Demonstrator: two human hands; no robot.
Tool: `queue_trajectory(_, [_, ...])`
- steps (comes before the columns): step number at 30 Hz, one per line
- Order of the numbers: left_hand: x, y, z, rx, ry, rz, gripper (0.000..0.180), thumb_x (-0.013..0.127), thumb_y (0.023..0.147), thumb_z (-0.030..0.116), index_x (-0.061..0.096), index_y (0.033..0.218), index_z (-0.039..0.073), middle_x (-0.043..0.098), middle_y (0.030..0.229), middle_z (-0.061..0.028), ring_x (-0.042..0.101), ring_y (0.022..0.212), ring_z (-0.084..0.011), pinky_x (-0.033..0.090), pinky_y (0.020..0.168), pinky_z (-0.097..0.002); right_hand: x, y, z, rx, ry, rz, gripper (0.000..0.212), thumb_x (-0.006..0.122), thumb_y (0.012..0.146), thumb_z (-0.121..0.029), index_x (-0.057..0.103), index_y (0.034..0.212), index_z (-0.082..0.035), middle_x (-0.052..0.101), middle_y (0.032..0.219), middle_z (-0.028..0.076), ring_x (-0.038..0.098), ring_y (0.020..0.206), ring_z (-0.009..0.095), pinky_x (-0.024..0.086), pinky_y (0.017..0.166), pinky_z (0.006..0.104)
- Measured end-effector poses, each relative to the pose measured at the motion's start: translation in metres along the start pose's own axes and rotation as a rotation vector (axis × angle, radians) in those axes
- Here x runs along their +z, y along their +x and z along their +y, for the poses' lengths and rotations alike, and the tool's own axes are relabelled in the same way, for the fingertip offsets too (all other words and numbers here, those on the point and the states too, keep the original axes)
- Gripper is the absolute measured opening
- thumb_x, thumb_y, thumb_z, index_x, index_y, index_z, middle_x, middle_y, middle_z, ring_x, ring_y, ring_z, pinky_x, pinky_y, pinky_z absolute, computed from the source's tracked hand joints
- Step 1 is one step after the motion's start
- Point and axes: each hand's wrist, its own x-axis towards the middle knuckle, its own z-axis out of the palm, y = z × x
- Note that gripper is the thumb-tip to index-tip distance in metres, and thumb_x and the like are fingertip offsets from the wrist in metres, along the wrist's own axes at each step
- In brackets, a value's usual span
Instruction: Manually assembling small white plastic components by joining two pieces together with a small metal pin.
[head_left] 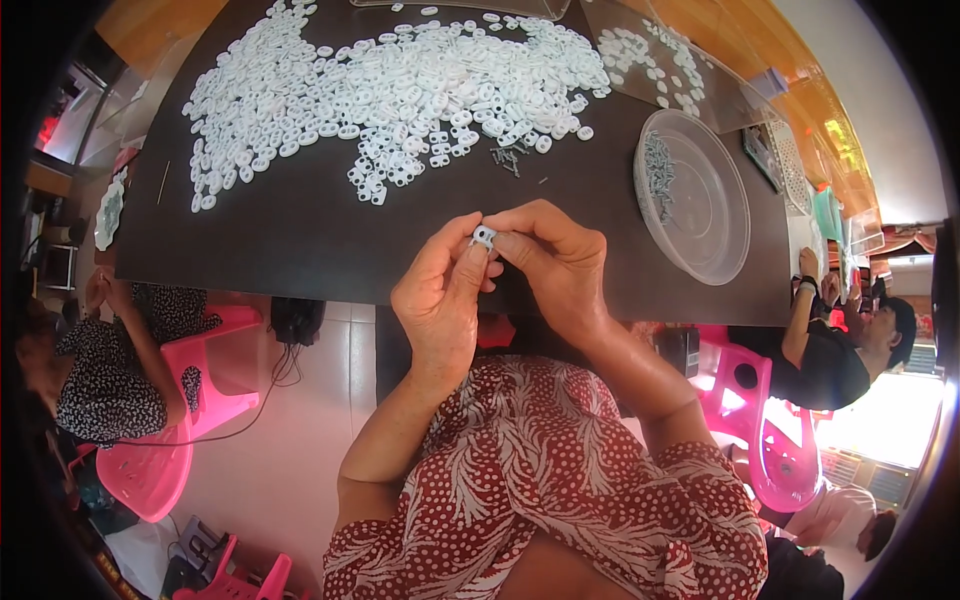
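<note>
Between my two hands, just over the table's near edge, is a small white plastic piece with dark round holes. My left hand pinches it from the left with thumb and fingers. From the right, my right hand grips it too, its thumb and forefinger closed at the piece. Whether a screw sits in the piece is too small to tell. Beyond my hands spreads a large heap of similar white plastic pieces. A small pile of grey screws lies at the heap's near side.
Right of my hands stands a round clear plastic tub with more grey screws inside. A transparent tray holding loose white pieces is at the far right of the dark table. People sit on pink chairs at both sides.
</note>
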Motion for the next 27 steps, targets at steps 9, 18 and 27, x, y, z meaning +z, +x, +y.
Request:
queue_trajectory(9, [0.002,0.003,0.0,-0.029,-0.148,0.036,0.02,0.054,0.09,-0.001,0.058,0.109,-0.007,0.061,0.084,-0.0062,0.056,0.068,-0.0096,0.047,0.061,-0.0212,0.0,-0.006,0.0,-0.114,-0.071,-0.045,0.02,0.058,0.08,0.008,0.064,0.097,0.0,0.055,0.088,0.005,0.056,0.069,0.009,0.047,0.06,0.0226])
queue_trajectory(18, [0.01,0.005,0.009,-0.129,-0.202,0.165,0.015,0.056,0.088,-0.002,0.059,0.101,-0.009,0.062,0.082,-0.0075,0.056,0.067,-0.0094,0.048,0.062,-0.0212,0.0,-0.005,0.005,-0.45,-0.5,0.025,0.034,0.067,0.066,0.005,0.063,0.099,-0.002,0.059,0.091,0.011,0.057,0.075,0.022,0.048,0.063,0.0311])
queue_trajectory(27, [0.0,0.005,0.004,-0.041,-0.155,0.033,0.018,0.057,0.088,0.0,0.061,0.105,-0.006,0.061,0.086,-0.005,0.054,0.072,-0.0081,0.046,0.065,-0.0201,-0.001,-0.006,0.002,-0.403,-0.439,0.055,0.029,0.068,0.066,0.004,0.064,0.094,-0.001,0.06,0.088,0.01,0.057,0.077,0.023,0.048,0.064,0.0314])
